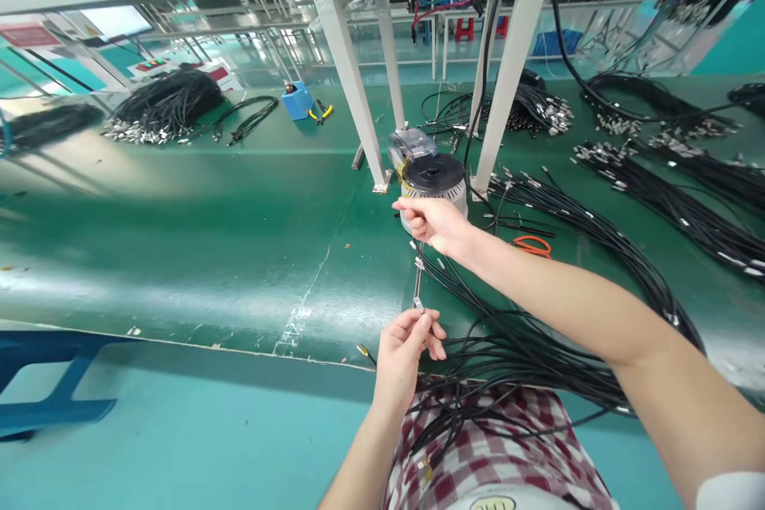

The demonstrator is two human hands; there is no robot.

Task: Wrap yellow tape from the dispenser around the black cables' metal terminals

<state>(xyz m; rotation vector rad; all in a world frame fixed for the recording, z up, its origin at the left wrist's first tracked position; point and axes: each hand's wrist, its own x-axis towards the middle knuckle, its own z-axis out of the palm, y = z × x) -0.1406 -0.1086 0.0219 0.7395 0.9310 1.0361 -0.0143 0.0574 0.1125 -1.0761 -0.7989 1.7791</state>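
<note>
My left hand (406,343) pinches a thin black cable near the bench edge, with its small silver connector (417,303) pointing up and away from me. Further forward, my right hand (433,223) reaches across in front of a round dispenser (433,174) with a black top and a pale slotted side. Its fingers are curled and pressed together; whatever they hold is too small to make out. Between the hands lie several cable ends (419,263) with silver tips. A thick bundle of black cables (526,351) runs beside my left hand and hangs over my checkered lap.
Two white metal posts (352,64) rise behind the dispenser. Orange-handled scissors (531,245) lie right of it. Cable bundles (669,199) cover the right side; another pile (167,103) is at back left, near a blue box (297,100) and yellow-handled pliers (321,111).
</note>
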